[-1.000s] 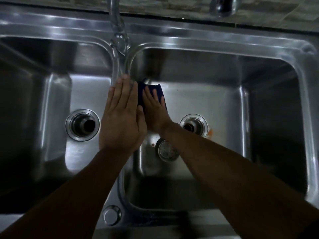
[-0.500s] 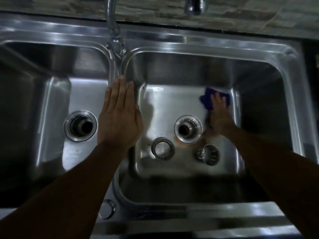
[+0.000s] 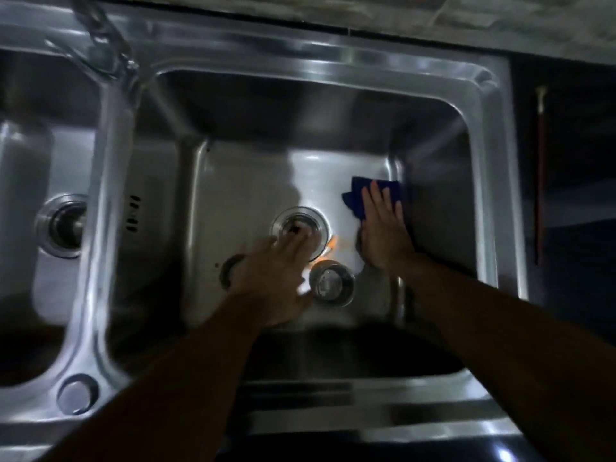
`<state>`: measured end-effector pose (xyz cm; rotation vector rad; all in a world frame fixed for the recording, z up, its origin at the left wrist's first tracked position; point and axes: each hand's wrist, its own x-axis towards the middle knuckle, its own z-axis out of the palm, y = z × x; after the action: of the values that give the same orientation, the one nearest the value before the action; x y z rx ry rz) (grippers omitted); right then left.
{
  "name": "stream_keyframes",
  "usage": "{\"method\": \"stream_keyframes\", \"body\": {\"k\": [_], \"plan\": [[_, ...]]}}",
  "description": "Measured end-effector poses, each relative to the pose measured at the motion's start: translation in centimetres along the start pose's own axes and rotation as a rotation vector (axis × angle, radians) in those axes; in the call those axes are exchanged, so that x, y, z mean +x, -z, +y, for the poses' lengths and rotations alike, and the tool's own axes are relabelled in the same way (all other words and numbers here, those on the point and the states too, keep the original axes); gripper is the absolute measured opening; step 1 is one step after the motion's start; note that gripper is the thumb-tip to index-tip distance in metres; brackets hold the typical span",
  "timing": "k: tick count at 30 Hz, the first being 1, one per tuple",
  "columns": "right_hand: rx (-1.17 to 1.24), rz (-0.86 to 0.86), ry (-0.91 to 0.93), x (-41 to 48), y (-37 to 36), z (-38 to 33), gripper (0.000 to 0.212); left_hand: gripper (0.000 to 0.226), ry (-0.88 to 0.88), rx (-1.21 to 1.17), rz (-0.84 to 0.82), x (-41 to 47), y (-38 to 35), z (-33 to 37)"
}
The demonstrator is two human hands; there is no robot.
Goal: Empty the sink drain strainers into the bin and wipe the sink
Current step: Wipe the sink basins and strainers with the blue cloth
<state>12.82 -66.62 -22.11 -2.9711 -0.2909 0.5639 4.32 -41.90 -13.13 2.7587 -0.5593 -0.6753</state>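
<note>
A steel double sink (image 3: 483,168) fills the view. My right hand (image 3: 383,228) presses flat on a dark blue cloth (image 3: 355,198) at the right side of the right basin's floor. My left hand (image 3: 273,281) is blurred, fingers spread, low over the right basin, its fingertips at the open drain (image 3: 300,225). One round metal strainer (image 3: 331,283) lies on the basin floor just right of that hand. A second strainer (image 3: 230,265) is mostly hidden under the hand. An orange stain (image 3: 333,245) marks the floor beside the drain.
The left basin has its own open drain (image 3: 65,226). A faucet (image 3: 106,51) rises at the back over the divider. A round cap (image 3: 78,393) sits on the front rim. Dark counter with a thin red-handled tool (image 3: 540,181) lies to the right.
My left hand left the divider between the basins and moved right, down into the right basin by the drain. My right hand with the cloth stayed at the basin's right side. The view shifted right.
</note>
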Motion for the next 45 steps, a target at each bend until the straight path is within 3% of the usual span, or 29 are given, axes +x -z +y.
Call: {"method": "stream_keyframes", "body": {"k": [2, 4, 6, 10, 12, 15, 19, 22, 24, 26, 28, 32, 35, 39, 42, 45], "plan": [[0.012, 0.021, 0.024, 2.3, 0.8, 0.3, 0.079, 0.105, -0.017, -0.038, -0.049, 1.1, -2.4, 2.3], [0.011, 0.021, 0.028, 4.3, 1.5, 0.7, 0.078, 0.108, -0.038, 0.093, -0.062, 2.0, -3.8, 4.1], [-0.011, 0.03, 0.027, 5.2, 1.5, 0.9, 0.077, 0.096, -0.062, 0.21, 0.021, 2.7, -4.5, 5.1], [-0.012, 0.038, 0.019, 5.2, 1.2, 0.8, 0.076, 0.087, 0.038, -0.165, -0.062, 3.5, -4.8, 5.3], [-0.022, 0.009, 0.046, 4.4, 0.9, 0.7, 0.077, 0.089, 0.104, -0.214, 0.012, 2.9, -3.8, 4.8], [-0.138, -0.09, 0.291, 0.2, -0.8, -0.9, 0.081, 0.088, 0.21, -0.374, 0.16, 0.7, -1.4, 2.9], [-0.329, -0.167, 0.608, -6.6, -3.8, -3.5, 0.069, 0.081, 0.282, -0.445, 0.334, -3.2, 2.0, -1.0], [-0.391, -0.299, 0.864, -8.2, -3.7, -2.6, 0.069, 0.084, 0.274, -0.421, 0.358, -5.2, 3.9, -3.5], [-0.375, -0.285, 0.954, -8.2, -3.1, -1.7, 0.067, 0.087, 0.299, -0.434, 0.375, -5.9, 4.2, -4.2], [-0.378, -0.206, 0.882, -7.9, -2.7, -1.1, 0.066, 0.088, 0.31, -0.454, 0.387, -6.3, 3.7, -4.2], [-0.291, -0.138, 0.646, -6.6, -2.0, -0.3, 0.069, 0.087, 0.28, -0.45, 0.384, -6.4, 2.9, -4.1], [-0.229, -0.163, 0.192, -1.9, 0.5, 1.1, 0.076, 0.085, 0.244, -0.456, 0.387, -5.9, 1.7, -3.8], [-0.127, -0.21, 0.06, -1.1, 0.5, 0.4, 0.082, 0.086, 0.237, -0.482, 0.374, -5.3, 1.5, -3.6], [-0.264, -0.352, 0.193, -6.5, -1.7, 1.1, 0.084, 0.086, 0.252, -0.524, 0.388, -4.3, 1.2, -3.6], [-0.406, -0.46, 0.466, -10.7, -2.7, 1.7, 0.093, 0.086, 0.31, -0.523, 0.401, -2.4, 1.3, -4.3], [-0.428, -0.445, 0.685, -10.7, -2.0, 1.0, 0.108, 0.087, 0.368, -0.522, 0.36, 0.1, 1.8, -5.4]]}}
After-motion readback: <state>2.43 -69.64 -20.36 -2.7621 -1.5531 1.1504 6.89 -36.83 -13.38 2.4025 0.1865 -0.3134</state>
